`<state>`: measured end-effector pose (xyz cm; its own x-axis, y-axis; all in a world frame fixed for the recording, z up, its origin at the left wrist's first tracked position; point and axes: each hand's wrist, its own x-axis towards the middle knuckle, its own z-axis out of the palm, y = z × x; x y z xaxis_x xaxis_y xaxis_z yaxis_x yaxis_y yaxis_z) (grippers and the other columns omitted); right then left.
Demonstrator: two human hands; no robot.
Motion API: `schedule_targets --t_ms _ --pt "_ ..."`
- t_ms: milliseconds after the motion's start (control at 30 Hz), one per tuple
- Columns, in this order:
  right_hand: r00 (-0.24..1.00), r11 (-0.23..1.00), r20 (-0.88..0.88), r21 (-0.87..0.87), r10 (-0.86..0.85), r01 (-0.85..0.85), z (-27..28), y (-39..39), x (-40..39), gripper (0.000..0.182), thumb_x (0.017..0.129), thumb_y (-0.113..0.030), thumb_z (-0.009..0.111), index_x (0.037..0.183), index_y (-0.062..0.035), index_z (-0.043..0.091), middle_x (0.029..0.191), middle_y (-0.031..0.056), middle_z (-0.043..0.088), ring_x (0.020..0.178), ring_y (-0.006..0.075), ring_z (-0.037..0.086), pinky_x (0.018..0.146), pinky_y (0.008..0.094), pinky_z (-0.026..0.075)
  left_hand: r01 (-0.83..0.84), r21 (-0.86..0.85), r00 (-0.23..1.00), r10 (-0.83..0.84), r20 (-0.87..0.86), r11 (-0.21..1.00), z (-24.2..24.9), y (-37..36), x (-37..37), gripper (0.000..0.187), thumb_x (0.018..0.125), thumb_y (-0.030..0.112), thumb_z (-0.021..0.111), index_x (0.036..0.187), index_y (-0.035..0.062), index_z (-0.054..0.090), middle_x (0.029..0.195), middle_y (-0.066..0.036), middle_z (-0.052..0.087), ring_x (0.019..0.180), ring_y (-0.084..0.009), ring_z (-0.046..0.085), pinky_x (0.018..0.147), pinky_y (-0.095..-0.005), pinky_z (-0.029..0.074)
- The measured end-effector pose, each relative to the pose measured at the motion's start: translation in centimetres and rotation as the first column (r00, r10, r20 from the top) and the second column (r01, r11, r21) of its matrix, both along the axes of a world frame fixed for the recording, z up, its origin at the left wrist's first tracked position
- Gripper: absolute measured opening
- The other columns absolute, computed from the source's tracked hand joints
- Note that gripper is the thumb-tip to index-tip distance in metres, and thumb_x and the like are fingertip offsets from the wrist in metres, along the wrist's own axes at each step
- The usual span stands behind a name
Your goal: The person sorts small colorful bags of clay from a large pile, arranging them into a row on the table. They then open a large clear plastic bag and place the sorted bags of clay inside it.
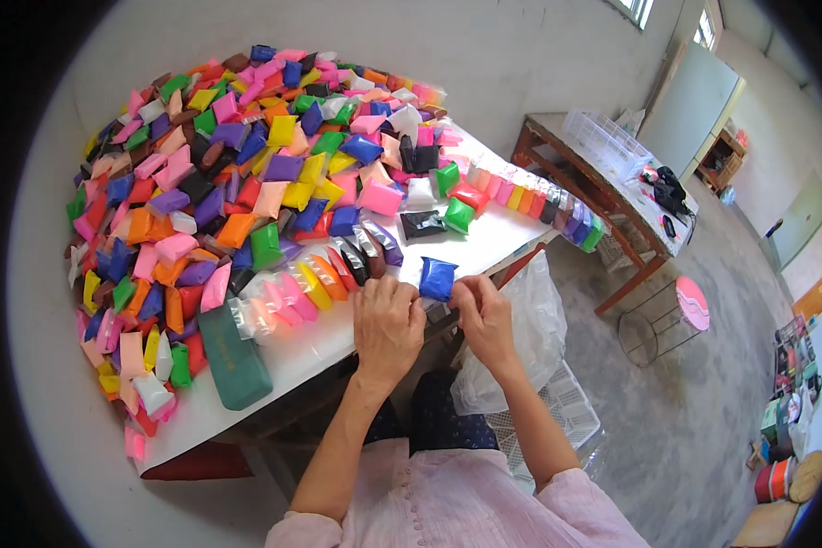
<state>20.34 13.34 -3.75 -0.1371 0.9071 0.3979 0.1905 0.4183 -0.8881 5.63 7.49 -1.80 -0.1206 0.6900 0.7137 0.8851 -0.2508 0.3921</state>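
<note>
Holding a blue packet (pixel 437 279) at the near edge of the white tabletop (pixel 292 352): left hand (pixel 386 321) and right hand (pixel 482 315), each pinching one side of it. Just behind, a curved row of packets (pixel 315 283) standing on edge, pink through orange to black. Toward the near left corner, a dark green case (pixel 234 358) lying flat. Farther back, a broad heap of coloured packets (pixel 237 155) covering the tabletop up to the wall. Beyond the right edge, a second row of packets (pixel 539 203).

A plain packing workroom: a white table (pixel 484 247) heaped with coloured packets (pixel 237 173), bare concrete floor (pixel 703 411), a wooden bench (pixel 603 196).
</note>
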Motion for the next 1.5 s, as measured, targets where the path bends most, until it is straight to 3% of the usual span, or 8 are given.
schedule_targets --t_ms 167,267,767,1067,1167,1267,1367,1500 --pt "0.961 0.964 0.265 0.265 -0.077 0.005 1.5 -1.9 0.1 0.020 0.086 -0.016 0.070 0.096 -0.0005 0.060 0.086 0.0137 0.065 0.063 0.0250 0.064 0.056 0.0352 0.049 -0.001 -0.034 0.999 0.002 0.038 0.999 0.4 0.3 0.3 0.013 0.082 0.013 0.066 0.090 0.0044 0.060 0.088 -0.010 0.055 0.086 -0.0302 0.052 0.076 -0.0427 0.038" --pt "0.943 0.913 0.293 0.407 -0.160 0.028 0.1 -0.9 -0.1 0.018 0.085 -0.014 0.070 0.095 -0.0016 0.060 0.084 0.0130 0.062 0.066 0.0294 0.063 0.059 0.0377 0.050 0.024 -0.075 1.000 -0.022 0.022 0.997 0.2 0.6 0.3 0.016 0.083 0.014 0.066 0.093 0.0030 0.060 0.091 -0.012 0.056 0.088 -0.0311 0.053 0.078 -0.0438 0.039" --pt "0.783 0.727 0.431 0.686 -0.449 0.039 -0.6 -0.2 -0.7 0.013 0.077 -0.012 0.064 0.078 -0.0045 0.054 0.070 0.0093 0.053 0.063 0.0263 0.056 0.056 0.0376 0.044 -0.005 -0.014 0.990 0.003 -0.139 1.000 -0.8 1.2 0.5 0.012 0.082 0.011 0.064 0.084 0.0045 0.055 0.085 -0.012 0.051 0.088 -0.0300 0.051 0.078 -0.0429 0.040" --pt "0.791 0.743 0.430 0.668 -0.435 0.045 -1.4 0.0 -0.7 0.009 0.078 -0.010 0.060 0.078 -0.0051 0.053 0.070 0.0101 0.053 0.061 0.0279 0.056 0.055 0.0379 0.044 0.034 0.025 0.984 -0.030 -0.176 0.999 -1.0 0.8 0.5 0.011 0.081 0.003 0.063 0.086 0.0026 0.053 0.085 -0.014 0.048 0.085 -0.0330 0.049 0.076 -0.0440 0.039" --pt "0.919 0.804 0.260 0.588 -0.295 0.092 -1.1 -0.4 0.1 0.007 0.085 -0.009 0.057 0.086 -0.0018 0.057 0.072 0.0107 0.057 0.059 0.0232 0.059 0.054 0.0357 0.045 0.060 0.066 0.986 -0.048 -0.161 0.996 -0.9 0.4 0.2 0.009 0.081 0.002 0.062 0.086 0.0024 0.053 0.084 -0.014 0.048 0.083 -0.0328 0.049 0.076 -0.0435 0.039" --pt "0.999 1.000 -0.026 0.013 -0.018 0.018 0.7 -0.8 1.2 0.013 0.091 -0.010 0.057 0.095 0.0016 0.059 0.077 0.0101 0.064 0.058 0.0132 0.058 0.051 0.0278 0.043 0.087 0.131 0.993 -0.075 -0.091 0.987 -0.8 -0.2 0.4 0.009 0.082 0.002 0.061 0.087 0.0024 0.054 0.083 -0.013 0.048 0.082 -0.0326 0.049 0.074 -0.0429 0.040" --pt "0.862 0.819 -0.426 -0.365 0.275 -0.442 3.3 -0.5 2.1 0.017 0.093 -0.012 0.059 0.099 0.0031 0.060 0.080 0.0067 0.065 0.057 0.0053 0.050 0.049 0.0205 0.037 0.128 0.160 0.992 -0.128 -0.015 0.979 -0.5 -0.8 0.9 0.007 0.086 0.001 0.061 0.090 0.0007 0.055 0.084 -0.015 0.050 0.081 -0.0348 0.049 0.075 -0.0440 0.040" --pt "0.658 0.621 -0.647 -0.346 0.384 -0.703 3.7 0.5 2.9 0.018 0.090 -0.010 0.065 0.102 0.0032 0.061 0.078 0.0019 0.060 0.057 0.0040 0.046 0.047 0.0185 0.033 0.143 0.199 0.989 -0.144 -0.010 0.969 -0.2 -1.0 1.2 0.010 0.084 0.000 0.062 0.092 0.0007 0.057 0.086 -0.015 0.053 0.081 -0.0341 0.051 0.074 -0.0438 0.041"
